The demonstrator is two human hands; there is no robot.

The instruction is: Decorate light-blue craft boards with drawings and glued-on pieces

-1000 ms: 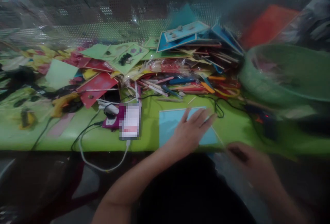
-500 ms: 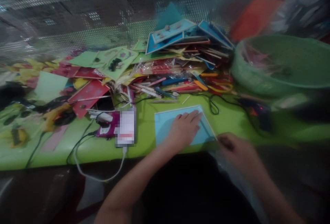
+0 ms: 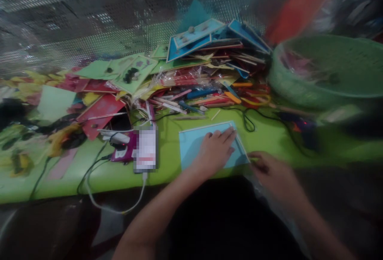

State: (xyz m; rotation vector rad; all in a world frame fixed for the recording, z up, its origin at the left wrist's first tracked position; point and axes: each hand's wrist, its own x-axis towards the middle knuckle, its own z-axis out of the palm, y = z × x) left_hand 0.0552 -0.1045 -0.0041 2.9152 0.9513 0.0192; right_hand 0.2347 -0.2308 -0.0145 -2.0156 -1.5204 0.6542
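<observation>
A light blue card (image 3: 190, 145) lies at the front edge of the green table, with a pale strip along its top edge. My left hand (image 3: 214, 148) rests flat on the card, its fingers stretched toward the top right corner. Along the card's right side runs a thin pale stick (image 3: 243, 147). At the lower right corner my right hand (image 3: 269, 170) pinches the near end of this stick. Its fingertips are partly in shadow.
A glue gun (image 3: 303, 128) with a black cord lies to the right, below a large green basin (image 3: 317, 92). Left of the card are a phone (image 3: 146, 148) on a white cable and a purple power strip (image 3: 127, 148). Framed cards (image 3: 191, 38) and coloured sticks (image 3: 209, 99) pile up behind.
My right hand has moved slightly left, closer against the card's lower right corner. The left hand stays flat on the card. The view has shifted a little.
</observation>
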